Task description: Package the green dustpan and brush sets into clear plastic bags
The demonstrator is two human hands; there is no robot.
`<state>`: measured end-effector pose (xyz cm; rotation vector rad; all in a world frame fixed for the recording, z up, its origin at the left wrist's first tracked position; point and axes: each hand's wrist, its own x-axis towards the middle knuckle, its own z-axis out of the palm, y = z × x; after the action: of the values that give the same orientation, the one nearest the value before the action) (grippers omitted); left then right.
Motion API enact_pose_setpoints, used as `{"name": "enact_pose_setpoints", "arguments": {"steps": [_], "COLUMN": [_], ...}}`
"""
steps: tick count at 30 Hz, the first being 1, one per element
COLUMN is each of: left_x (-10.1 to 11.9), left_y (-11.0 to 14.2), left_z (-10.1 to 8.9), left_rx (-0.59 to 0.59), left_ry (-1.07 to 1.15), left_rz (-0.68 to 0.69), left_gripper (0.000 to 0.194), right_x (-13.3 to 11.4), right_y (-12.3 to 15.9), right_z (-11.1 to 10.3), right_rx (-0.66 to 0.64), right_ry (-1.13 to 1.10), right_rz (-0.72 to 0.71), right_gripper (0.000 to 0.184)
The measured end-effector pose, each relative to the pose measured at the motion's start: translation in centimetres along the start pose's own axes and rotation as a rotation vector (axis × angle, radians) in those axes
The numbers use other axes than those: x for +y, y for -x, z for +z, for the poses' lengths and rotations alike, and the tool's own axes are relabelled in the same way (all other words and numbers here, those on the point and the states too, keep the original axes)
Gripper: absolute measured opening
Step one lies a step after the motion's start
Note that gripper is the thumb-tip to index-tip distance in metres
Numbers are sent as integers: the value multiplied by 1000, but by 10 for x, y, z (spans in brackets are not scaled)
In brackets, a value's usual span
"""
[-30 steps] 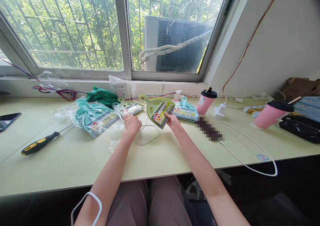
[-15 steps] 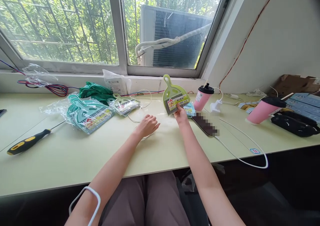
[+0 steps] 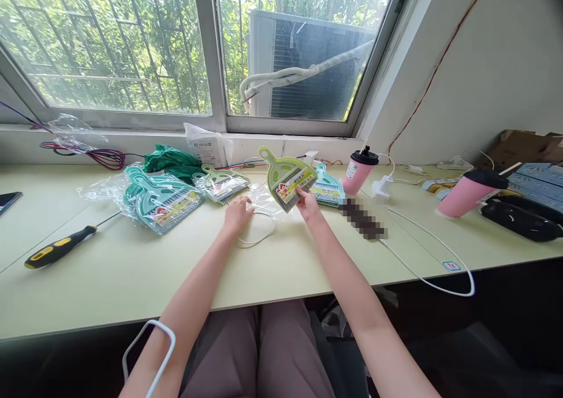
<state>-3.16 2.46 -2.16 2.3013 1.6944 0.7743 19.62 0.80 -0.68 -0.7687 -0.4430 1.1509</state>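
Observation:
My right hand grips a small light-green dustpan by its lower right corner. The dustpan is tilted above the table with its handle up to the left; a grey-bristled brush and a printed label lie across its front. My left hand is low over the table, fingers curled at the left edge of a clear plastic bag; its fingertips are partly hidden. A thin white cord loop lies beside it. Behind my right hand lies a light-blue dustpan set.
Bagged teal dustpans and a bagged green set lie to the left, near a screwdriver. Pink cups, a blurred-out phone, a white cable and a black case are at the right.
My right hand has brought the green dustpan left and tilted it, uncovering more of the light-blue set. My left hand has moved left, to the clear bag's edge.

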Motion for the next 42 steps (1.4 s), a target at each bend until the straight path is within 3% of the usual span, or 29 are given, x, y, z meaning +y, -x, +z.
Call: {"name": "enact_pose_setpoints", "arguments": {"steps": [3,9,13,16,20,24,29,31,33,37,42], "left_x": [0,-9,-23,-35,-50,-62,-56,-48,-42,-40,-41], "left_y": [-2,-9,-12,-13,-17,-25,-25,-22,-20,-16,-15], "left_z": [-4,-28,-50,-60,-59,-52,-48,-49,-53,-63,-67], "left_rx": [119,412,634,765,801,873,961,979,1004,1075,1002], "left_ry": [41,156,292,385,546,780,721,667,638,609,677], "left_rz": [-88,-222,-287,-302,-401,-558,-465,-405,-369,-450,-510], "left_gripper": [10,4,9,7,8,10,13,12,10,7,12], "right_x": [1,-2,1,8,14,18,28,31,30,22,23], "right_y": [3,16,29,37,42,42,39,40,42,43,36], "right_z": [3,13,22,27,32,33,32,33,33,33,29], "right_rx": [-51,-283,-455,-498,-383,-241,-49,-59,-155,-366,-300], "right_ry": [32,88,176,305,430,405,308,298,319,357,353], "right_rz": [-8,-17,82,201,336,333,242,256,317,417,375], "right_gripper": [22,25,28,23,12,10,13,13,12,12,14]}}
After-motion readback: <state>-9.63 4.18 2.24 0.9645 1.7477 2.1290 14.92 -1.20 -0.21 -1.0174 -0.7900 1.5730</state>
